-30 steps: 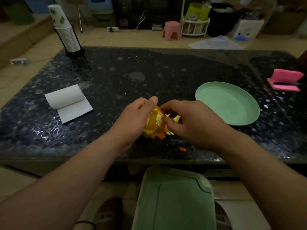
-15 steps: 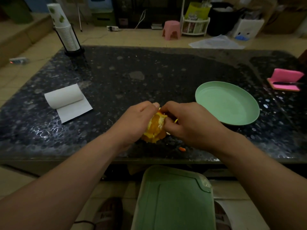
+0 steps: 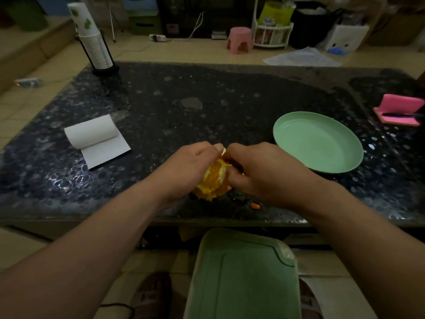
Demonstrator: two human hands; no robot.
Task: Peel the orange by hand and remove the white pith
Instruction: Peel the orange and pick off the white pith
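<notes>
Head view: left hand (image 3: pixel 195 168) grips orange (image 3: pixel 215 180) steady near green plate (image 3: pixel 318 142), so right hand (image 3: pixel 259 171) can pinch peel off its top.

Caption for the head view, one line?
Left hand and right hand grip a partly peeled orange at the dark table, beside a green plate.

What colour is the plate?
Light green. The plate shows clearly in the head view, right of the hands.
</notes>
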